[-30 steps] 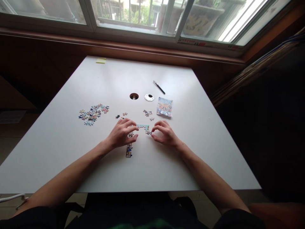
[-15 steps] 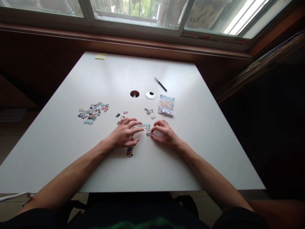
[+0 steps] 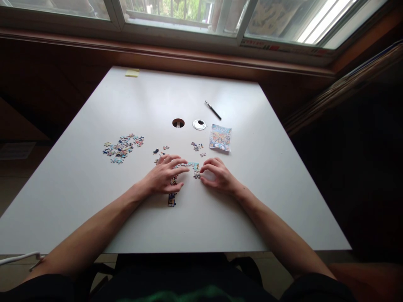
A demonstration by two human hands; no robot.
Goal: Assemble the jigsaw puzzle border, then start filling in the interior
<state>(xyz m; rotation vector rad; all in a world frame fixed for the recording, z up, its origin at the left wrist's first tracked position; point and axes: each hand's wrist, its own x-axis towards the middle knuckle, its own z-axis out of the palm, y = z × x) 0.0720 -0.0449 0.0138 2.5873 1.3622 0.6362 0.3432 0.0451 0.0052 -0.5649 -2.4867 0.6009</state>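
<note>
A partly joined jigsaw puzzle (image 3: 190, 164) lies in front of me, a corner-shaped strip with a light blue top edge. My left hand (image 3: 166, 174) rests over its left side, fingers spread, covering part of the strip; the lower end shows below the palm. At the right end of the strip, my right hand (image 3: 215, 174) has its thumb and index finger curled at the edge of a puzzle piece (image 3: 197, 175). Whether that piece is fully joined cannot be made out. Several loose pieces (image 3: 197, 146) lie just beyond the hands.
A larger pile of puzzle pieces (image 3: 122, 147) lies to the left. Toward the right are a picture packet (image 3: 220, 137) and a black pen (image 3: 213, 110). A round hole (image 3: 178, 123) and its metal cover (image 3: 199, 124) are mid-table. A yellow sticky note (image 3: 132, 73) is at the far edge.
Both hands stay nearly in place, the right thumb and index finger still at the puzzle's right end. The view has shifted very slightly.
</note>
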